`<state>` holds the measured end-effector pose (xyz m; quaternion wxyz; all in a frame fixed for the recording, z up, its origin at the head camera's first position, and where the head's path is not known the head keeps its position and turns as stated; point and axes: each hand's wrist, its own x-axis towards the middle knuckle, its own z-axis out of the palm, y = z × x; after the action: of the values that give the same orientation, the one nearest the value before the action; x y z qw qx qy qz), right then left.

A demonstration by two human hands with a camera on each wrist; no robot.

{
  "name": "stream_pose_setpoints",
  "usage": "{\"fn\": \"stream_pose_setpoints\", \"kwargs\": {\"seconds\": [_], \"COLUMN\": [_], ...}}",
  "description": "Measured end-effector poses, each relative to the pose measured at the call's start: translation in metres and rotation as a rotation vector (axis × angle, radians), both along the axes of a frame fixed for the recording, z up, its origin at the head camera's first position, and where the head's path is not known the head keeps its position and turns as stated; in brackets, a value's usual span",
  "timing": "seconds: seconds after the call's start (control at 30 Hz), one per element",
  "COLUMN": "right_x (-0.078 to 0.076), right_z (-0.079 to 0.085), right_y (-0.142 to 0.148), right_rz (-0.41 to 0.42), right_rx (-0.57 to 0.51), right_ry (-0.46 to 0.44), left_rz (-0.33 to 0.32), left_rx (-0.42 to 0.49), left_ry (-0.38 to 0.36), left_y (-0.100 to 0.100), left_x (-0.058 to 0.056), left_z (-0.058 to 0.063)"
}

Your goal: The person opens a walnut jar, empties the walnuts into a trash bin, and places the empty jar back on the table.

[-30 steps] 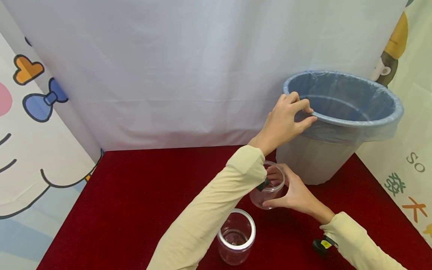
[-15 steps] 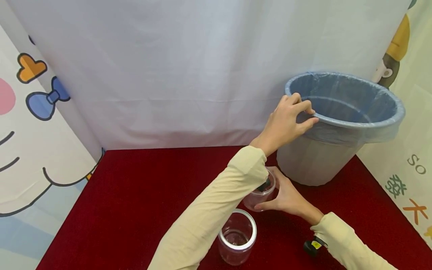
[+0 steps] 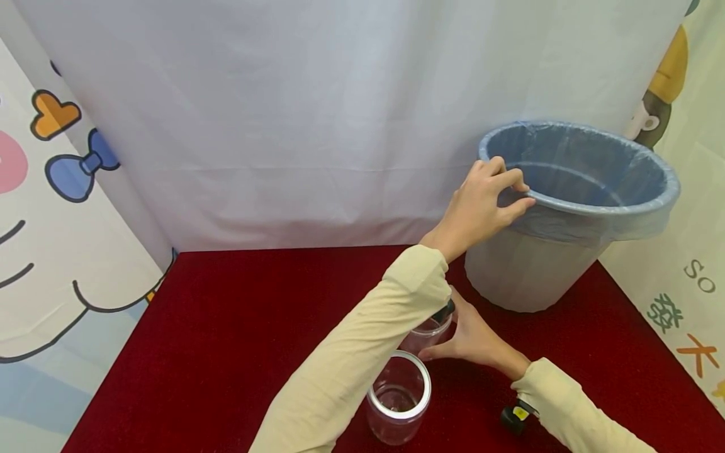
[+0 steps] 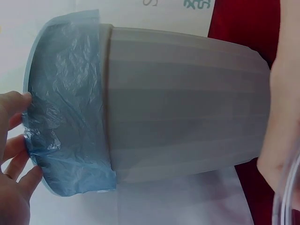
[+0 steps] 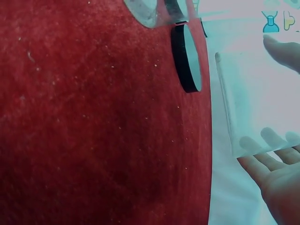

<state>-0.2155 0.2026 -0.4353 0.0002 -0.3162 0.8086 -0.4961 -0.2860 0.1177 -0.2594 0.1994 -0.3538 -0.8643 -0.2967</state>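
In the head view my left hand point(image 3: 480, 195) pinches the blue trash bag point(image 3: 595, 221) at the near left rim of a pale trash can point(image 3: 518, 270). The left wrist view shows the fingers around that bag-covered rim point(image 4: 27, 117). My right hand point(image 3: 472, 336) grips a clear jar point(image 3: 418, 341) below the left forearm, which hides part of it. Thumb and fingers spread across the jar's sides point(image 5: 253, 93) in the right wrist view. Just in front of it stands a second clear jar point(image 3: 396, 431) with a white rim.
A red cloth point(image 3: 238, 333) covers the table, backed by a white curtain point(image 3: 283, 126). Printed cartoon panels flank both sides. A black-edged disc point(image 5: 180, 58) lies near a clear container point(image 5: 143, 14) in the right wrist view.
My right hand has moved left and toward me with the clear jar, closer to the white-rimmed jar and further under the left forearm. The left hand stays at the trash can's rim.
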Motion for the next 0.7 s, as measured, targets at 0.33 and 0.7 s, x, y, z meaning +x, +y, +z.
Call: {"fn": "stream_pose_setpoints", "kwargs": {"seconds": [0.33,0.7], "right_x": [0.002,0.001], "right_z": [-0.014,-0.032], "right_y": [-0.009,-0.016], "right_rz": [0.027,0.101], "right_rx": [0.033,-0.031], "right_ry": [0.011,-0.051], "left_rz": [-0.007,-0.05], "left_rx": [-0.001,0.097], "left_ry": [0.008,0.028], "left_y": [0.0,-0.001], "left_x": [0.0,-0.002], "left_z": [-0.001,-0.007]}}
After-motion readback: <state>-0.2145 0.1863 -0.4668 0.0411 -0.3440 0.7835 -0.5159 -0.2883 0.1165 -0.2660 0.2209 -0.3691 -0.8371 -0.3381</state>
